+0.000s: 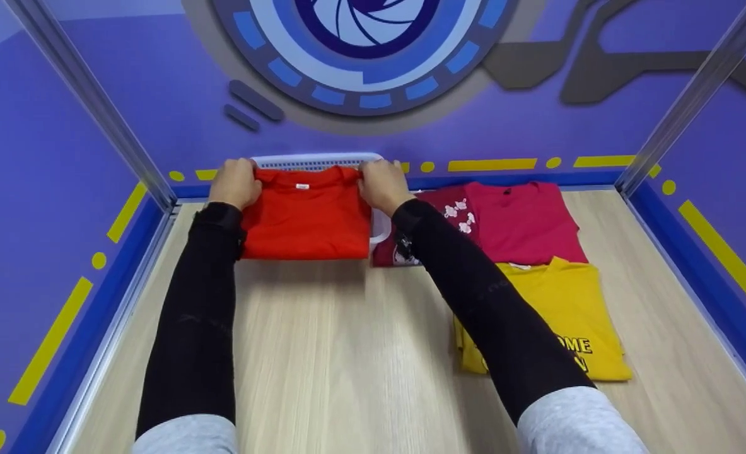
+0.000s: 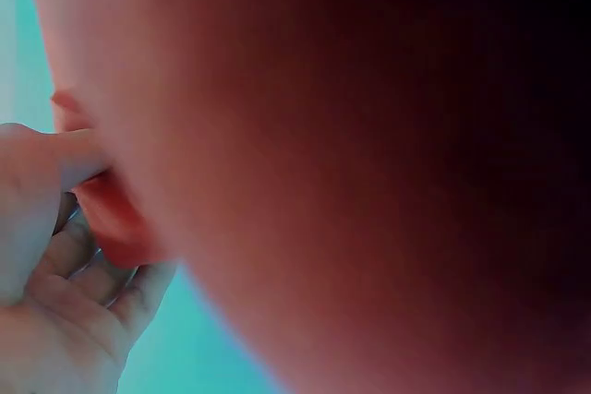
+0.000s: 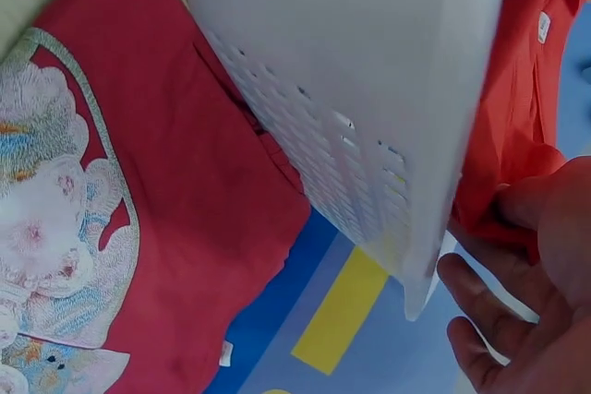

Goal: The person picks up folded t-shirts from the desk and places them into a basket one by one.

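Observation:
A folded orange-red T-shirt [image 1: 306, 217] is held up by its two neck-side corners over a white plastic basket [image 1: 382, 228] at the back wall. My left hand [image 1: 235, 183] pinches the left corner; in the left wrist view, thumb and fingers of that hand [image 2: 55, 256] grip red cloth, and blurred cloth fills most of that view. My right hand [image 1: 385, 184] pinches the right corner. In the right wrist view, thumb and index of the right hand [image 3: 545, 274] hold the shirt [image 3: 517, 108] beside the basket's perforated wall [image 3: 342, 89]. The shirt covers most of the basket.
Right of the basket lies a dark red shirt with a pale print [image 1: 458, 211], partly under my right arm. A crimson folded shirt [image 1: 524, 224] adjoins it, with a yellow lettered shirt [image 1: 568, 302] in front. Purple panels [image 1: 127, 107] wall the wooden tabletop [image 1: 322, 353].

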Demonstrator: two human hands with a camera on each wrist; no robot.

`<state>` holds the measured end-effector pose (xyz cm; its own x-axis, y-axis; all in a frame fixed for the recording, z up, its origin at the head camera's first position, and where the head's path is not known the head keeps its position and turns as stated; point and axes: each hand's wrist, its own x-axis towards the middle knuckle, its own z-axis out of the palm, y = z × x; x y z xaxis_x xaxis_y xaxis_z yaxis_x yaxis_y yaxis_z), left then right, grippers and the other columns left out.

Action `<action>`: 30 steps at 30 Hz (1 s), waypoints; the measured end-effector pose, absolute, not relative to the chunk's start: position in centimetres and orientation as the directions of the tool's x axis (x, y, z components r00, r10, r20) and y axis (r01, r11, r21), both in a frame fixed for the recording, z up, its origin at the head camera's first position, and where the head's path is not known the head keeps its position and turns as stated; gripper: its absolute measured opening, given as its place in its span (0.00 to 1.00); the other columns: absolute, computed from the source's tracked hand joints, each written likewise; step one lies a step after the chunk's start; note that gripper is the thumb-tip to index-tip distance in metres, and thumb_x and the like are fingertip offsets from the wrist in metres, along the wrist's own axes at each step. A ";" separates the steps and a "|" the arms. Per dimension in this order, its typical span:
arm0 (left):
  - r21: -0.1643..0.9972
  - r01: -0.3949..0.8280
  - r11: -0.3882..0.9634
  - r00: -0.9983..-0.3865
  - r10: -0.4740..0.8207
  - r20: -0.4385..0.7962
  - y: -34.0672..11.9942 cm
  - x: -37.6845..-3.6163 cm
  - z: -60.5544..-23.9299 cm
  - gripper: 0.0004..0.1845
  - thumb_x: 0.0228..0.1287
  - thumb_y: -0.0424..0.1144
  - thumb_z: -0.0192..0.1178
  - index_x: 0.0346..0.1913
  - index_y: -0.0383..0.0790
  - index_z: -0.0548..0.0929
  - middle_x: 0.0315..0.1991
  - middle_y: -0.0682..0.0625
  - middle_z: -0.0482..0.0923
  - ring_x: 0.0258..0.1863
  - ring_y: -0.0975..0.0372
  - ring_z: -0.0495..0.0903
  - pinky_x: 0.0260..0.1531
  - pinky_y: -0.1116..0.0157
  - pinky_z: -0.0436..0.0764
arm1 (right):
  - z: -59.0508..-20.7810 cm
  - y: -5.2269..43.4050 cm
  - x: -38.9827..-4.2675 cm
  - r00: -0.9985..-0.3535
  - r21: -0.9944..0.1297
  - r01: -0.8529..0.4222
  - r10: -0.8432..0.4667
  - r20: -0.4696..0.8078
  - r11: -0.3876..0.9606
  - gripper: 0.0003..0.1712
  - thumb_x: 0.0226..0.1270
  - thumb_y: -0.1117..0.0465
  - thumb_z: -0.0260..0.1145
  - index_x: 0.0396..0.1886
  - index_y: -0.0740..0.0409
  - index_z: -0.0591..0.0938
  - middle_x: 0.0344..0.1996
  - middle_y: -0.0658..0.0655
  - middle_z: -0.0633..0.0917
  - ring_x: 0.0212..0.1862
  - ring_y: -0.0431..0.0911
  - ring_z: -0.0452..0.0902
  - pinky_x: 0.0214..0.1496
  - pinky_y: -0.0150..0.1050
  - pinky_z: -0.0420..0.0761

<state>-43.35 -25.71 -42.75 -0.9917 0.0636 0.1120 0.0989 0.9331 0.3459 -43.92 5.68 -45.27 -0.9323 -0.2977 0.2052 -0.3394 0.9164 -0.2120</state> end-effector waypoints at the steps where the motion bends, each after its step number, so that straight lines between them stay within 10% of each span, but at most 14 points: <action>1: 0.336 0.095 0.937 -0.992 0.061 0.109 -25.8 -43.4 -42.8 0.16 0.73 0.30 0.59 0.57 0.24 0.86 0.59 0.24 0.85 0.57 0.34 0.85 0.60 0.39 0.84 | -45.3 5.6 -43.9 -0.933 -0.210 -0.340 -0.301 0.197 0.917 0.13 0.84 0.56 0.64 0.51 0.60 0.90 0.53 0.63 0.93 0.60 0.61 0.88 0.65 0.58 0.79; 30: 0.298 0.092 0.950 -0.992 0.060 0.115 -25.5 -44.1 -42.7 0.16 0.71 0.28 0.57 0.55 0.23 0.87 0.59 0.23 0.85 0.58 0.31 0.85 0.63 0.36 0.83 | -45.9 5.2 -44.5 -0.943 -0.198 -0.307 -0.269 0.198 0.931 0.15 0.85 0.55 0.63 0.57 0.58 0.90 0.57 0.62 0.92 0.63 0.59 0.87 0.65 0.56 0.80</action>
